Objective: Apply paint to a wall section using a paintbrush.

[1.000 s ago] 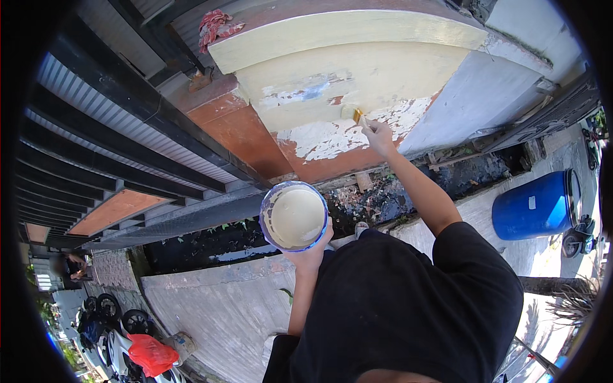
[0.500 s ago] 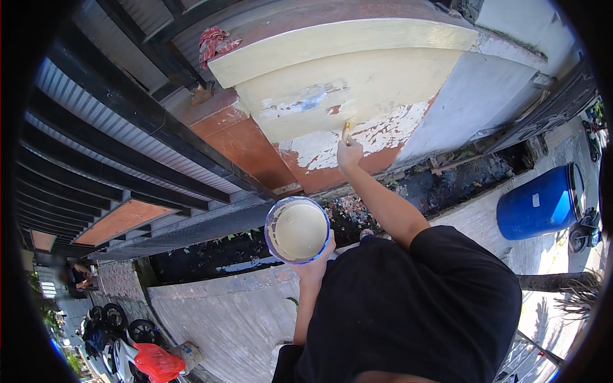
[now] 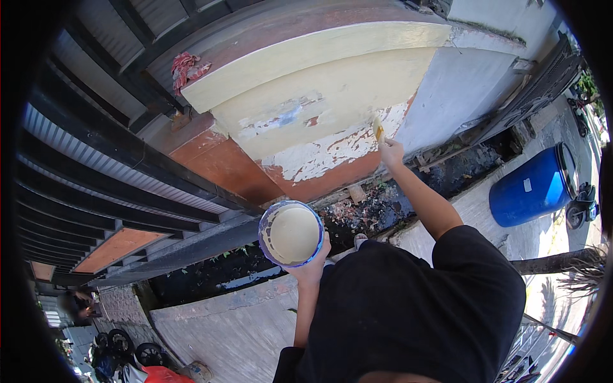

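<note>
My right hand (image 3: 391, 153) grips a paintbrush (image 3: 379, 130) by its yellow handle. The bristles are at the lower right part of a wall (image 3: 338, 89), where cream paint meets a flaking white and orange patch (image 3: 319, 157). Lower and to the left, my left hand (image 3: 313, 263) holds a round paint bucket (image 3: 263, 246) with a blue, paint-smeared rim. Cream paint (image 3: 294, 235) lies inside it. The fingers beneath the bucket are mostly hidden.
A dark gutter (image 3: 191, 278) with litter runs between the wall and the concrete pavement (image 3: 223, 319). Black metal bars (image 3: 128, 163) rise on the left. A crumpled red cloth (image 3: 186, 69) lies on the ledge. A blue drum (image 3: 527, 188) is at right, parked motorcycles (image 3: 121, 345) at lower left.
My right hand has moved the brush to the right along the wall, toward the edge of the cream area. The view has shifted a little; my left hand still holds the bucket.
</note>
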Available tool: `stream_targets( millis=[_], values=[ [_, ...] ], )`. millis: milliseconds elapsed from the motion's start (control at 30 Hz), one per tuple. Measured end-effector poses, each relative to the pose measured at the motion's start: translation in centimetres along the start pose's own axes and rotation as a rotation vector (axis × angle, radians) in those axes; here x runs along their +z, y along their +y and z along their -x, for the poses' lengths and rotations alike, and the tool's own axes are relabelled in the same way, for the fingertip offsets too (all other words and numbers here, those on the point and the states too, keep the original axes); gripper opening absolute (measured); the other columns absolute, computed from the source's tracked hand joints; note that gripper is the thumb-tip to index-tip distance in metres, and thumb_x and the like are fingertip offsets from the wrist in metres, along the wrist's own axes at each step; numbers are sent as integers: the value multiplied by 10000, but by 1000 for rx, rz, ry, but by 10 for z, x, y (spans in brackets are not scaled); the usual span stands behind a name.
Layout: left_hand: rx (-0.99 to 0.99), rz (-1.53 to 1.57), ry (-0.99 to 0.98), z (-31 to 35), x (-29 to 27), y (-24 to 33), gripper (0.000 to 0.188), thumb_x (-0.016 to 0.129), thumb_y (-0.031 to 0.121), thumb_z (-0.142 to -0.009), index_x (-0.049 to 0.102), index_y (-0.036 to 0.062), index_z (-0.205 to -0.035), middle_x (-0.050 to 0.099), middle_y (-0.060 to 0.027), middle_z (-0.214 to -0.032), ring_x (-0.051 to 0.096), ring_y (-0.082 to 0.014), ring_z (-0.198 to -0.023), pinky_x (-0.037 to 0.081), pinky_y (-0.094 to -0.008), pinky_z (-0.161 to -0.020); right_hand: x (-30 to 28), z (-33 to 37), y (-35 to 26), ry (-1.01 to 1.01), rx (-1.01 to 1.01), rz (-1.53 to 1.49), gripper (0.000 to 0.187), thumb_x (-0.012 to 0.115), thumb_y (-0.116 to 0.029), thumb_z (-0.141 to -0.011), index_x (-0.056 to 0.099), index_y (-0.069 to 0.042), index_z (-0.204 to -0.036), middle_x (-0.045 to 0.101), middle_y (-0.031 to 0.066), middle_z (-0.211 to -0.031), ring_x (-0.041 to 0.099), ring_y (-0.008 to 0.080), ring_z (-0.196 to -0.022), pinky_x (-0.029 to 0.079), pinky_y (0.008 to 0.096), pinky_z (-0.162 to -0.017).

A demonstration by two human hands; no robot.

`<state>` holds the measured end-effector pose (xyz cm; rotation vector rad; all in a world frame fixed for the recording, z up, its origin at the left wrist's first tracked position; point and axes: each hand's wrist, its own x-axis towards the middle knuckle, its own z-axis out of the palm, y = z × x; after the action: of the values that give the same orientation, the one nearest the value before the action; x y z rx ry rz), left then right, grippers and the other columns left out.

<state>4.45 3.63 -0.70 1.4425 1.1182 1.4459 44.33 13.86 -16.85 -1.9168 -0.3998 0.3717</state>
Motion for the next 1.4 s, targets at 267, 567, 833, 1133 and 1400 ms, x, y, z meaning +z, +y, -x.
stream_targets(
  millis=[267,567,833,1133,1400],
  values=[
    [-109,67,-18,7,10,14,971,932,-1,-706,387,-2,-1510,570,-148,-1422,607,-245,-1272,514,-379,-1086,48,-15,-27,201,7,-57,372,713,-157,-870,773,-37,-1217,759,167,-828,711,199,-756,555,381,-735],
    [-162,83,-27,9,27,23,1010,936,8,-708,351,-6,-1532,543,-156,-1450,593,-252,-1289,515,-383,-1083,124,136,-39,-310,-116,-94,267,727,-193,-879,801,-49,-1091,725,149,-750,650,150,-686,519,356,-664],
    [-151,151,-52,9,43,27,1013,923,-22,-714,335,-2,-1539,538,-161,-1454,589,-244,-1297,526,-392,-1081,77,31,-16,-454,-413,11,320,740,-325,-958,804,-62,-1127,599,23,-615,491,79,-569,399,321,-528],
    [-156,35,-39,9,36,25,808,908,-20,-748,485,-12,-1437,640,-132,-1328,659,-219,-1172,545,-359,-1022,-1,-47,23,-117,-263,221,317,731,-321,-928,813,-94,-1135,718,133,-715,665,215,-646,521,390,-636],
    [-196,3,-24,15,24,30,790,930,31,-750,504,-17,-1415,645,-126,-1314,656,-221,-1166,534,-363,-1031,61,17,-15,244,-40,32,250,633,-130,-879,782,-27,-1052,731,230,-832,736,352,-772,565,461,-739]
  ],
)
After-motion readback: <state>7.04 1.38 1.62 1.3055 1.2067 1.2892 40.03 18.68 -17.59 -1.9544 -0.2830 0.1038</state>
